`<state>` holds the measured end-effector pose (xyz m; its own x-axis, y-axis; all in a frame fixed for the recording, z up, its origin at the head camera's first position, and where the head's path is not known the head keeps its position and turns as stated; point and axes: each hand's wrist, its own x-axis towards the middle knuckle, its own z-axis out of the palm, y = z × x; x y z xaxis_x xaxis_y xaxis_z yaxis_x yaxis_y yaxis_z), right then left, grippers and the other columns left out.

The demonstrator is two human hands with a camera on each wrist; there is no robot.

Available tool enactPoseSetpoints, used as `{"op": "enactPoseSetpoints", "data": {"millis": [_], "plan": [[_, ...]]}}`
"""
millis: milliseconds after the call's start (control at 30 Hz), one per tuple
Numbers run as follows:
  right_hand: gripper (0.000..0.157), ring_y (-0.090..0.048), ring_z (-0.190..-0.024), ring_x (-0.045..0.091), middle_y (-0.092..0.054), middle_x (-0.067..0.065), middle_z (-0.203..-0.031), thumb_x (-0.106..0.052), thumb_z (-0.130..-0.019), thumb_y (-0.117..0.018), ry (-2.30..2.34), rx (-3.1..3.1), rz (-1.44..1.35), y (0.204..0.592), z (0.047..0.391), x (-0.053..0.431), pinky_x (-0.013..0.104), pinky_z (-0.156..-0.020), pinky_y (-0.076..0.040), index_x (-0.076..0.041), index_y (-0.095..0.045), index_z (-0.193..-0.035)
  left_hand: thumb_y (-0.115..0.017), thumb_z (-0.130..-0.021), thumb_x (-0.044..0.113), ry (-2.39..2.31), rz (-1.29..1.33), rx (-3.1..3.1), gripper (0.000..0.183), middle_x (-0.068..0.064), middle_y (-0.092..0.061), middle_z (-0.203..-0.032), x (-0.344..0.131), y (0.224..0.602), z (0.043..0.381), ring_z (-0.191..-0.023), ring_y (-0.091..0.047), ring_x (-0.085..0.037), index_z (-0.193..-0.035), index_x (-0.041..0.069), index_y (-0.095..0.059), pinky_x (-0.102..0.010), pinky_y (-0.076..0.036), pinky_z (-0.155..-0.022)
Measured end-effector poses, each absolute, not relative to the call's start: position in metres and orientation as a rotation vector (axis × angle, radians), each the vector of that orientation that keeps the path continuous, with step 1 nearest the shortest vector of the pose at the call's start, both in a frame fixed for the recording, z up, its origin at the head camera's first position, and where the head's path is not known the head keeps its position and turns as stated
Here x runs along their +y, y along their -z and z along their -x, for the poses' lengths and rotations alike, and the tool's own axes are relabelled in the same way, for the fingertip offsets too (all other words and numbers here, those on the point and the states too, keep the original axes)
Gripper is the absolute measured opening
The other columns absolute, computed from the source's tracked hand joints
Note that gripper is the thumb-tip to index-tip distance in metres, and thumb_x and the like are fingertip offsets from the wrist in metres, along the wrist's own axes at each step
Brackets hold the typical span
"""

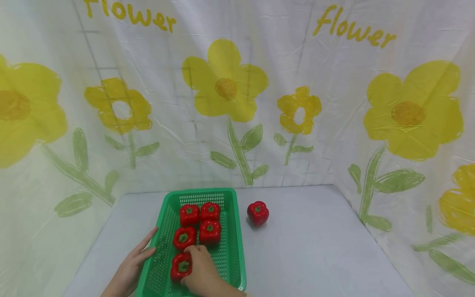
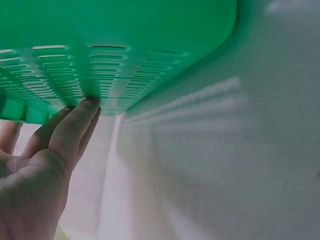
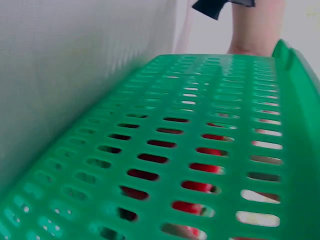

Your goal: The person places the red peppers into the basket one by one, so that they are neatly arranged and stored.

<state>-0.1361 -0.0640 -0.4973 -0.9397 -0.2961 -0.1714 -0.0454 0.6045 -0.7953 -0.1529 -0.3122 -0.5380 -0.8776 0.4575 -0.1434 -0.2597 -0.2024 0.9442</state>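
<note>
A green perforated plastic basket (image 1: pixel 238 239) stands on the table with several red bell peppers in it. My right hand (image 1: pixel 204 270) reaches over the right rim and grips the nearest red bell pepper (image 1: pixel 179 262), its green stem facing up. Along the basket's left side, my left hand (image 1: pixel 128 268) rests its extended fingers on the outer wall. The left wrist view shows that left hand (image 2: pixel 37 175) with its fingertips against the slotted basket wall (image 2: pixel 125 25). In the right wrist view, the basket side (image 3: pixel 300 125) hides the right hand; red shows through the slots.
Another red bell pepper (image 1: pixel 257 213) lies on the white table (image 1: pixel 315 247), right of the basket. Behind and at both sides hangs a white curtain (image 1: pixel 167 165) painted with yellow flowers.
</note>
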Motion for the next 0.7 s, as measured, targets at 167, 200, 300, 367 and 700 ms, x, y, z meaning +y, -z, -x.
{"op": "enactPoseSetpoints", "data": {"millis": [167,200,300,367,700], "plan": [[0.059,-0.057,-0.110,0.015,-0.055,-0.006,-0.121,-0.009,-0.073,-0.089,1.281,2.489,0.303,0.489,0.134,-0.056,0.044,-0.093,-0.057,-0.024,-0.063,-0.123,-0.030,-0.113,0.025,-2.110,-0.222,1.643,0.061,0.029,-0.051,-0.141,-0.315,0.539,0.153,-0.131,-0.056,-0.016,-0.162,0.032,0.005,-0.043,-0.050,-0.106],[0.058,-0.056,-0.112,0.015,-0.054,-0.007,-0.122,-0.009,-0.073,-0.088,1.293,2.473,0.306,0.487,0.133,-0.054,0.044,-0.095,-0.057,-0.024,-0.063,-0.124,-0.031,-0.113,0.026,-2.101,-0.219,1.662,0.061,0.032,-0.049,-0.141,-0.315,0.539,0.153,-0.131,-0.056,-0.013,-0.162,0.032,0.004,-0.040,-0.050,-0.106],[0.058,-0.054,-0.118,0.017,-0.054,-0.008,-0.126,-0.011,-0.076,-0.087,1.334,2.431,0.299,0.479,0.128,-0.046,0.048,-0.098,-0.055,-0.026,-0.062,-0.125,-0.031,-0.113,0.027,-2.084,-0.208,1.665,0.062,0.033,-0.048,-0.141,-0.316,0.538,0.152,-0.130,-0.056,-0.011,-0.162,0.033,0.006,-0.038,-0.050,-0.106],[0.058,-0.053,-0.122,0.019,-0.054,-0.009,-0.130,-0.013,-0.077,-0.087,1.356,2.411,0.309,0.473,0.126,-0.038,0.050,-0.101,-0.053,-0.027,-0.061,-0.127,-0.032,-0.113,0.026,-2.080,-0.201,1.660,0.062,0.031,-0.050,-0.140,-0.316,0.538,0.151,-0.129,-0.057,-0.013,-0.161,0.033,0.006,-0.039,-0.050,-0.106],[0.059,-0.060,-0.115,0.025,-0.061,-0.001,-0.132,-0.020,-0.077,-0.088,1.566,2.424,0.347,0.445,0.132,0.022,0.041,-0.083,-0.061,-0.028,-0.061,-0.129,-0.033,-0.112,0.028,-2.043,-0.184,1.670,0.063,0.029,-0.052,-0.137,-0.314,0.535,0.154,-0.127,-0.058,-0.017,-0.161,0.034,0.007,-0.043,-0.052,-0.104]]}}
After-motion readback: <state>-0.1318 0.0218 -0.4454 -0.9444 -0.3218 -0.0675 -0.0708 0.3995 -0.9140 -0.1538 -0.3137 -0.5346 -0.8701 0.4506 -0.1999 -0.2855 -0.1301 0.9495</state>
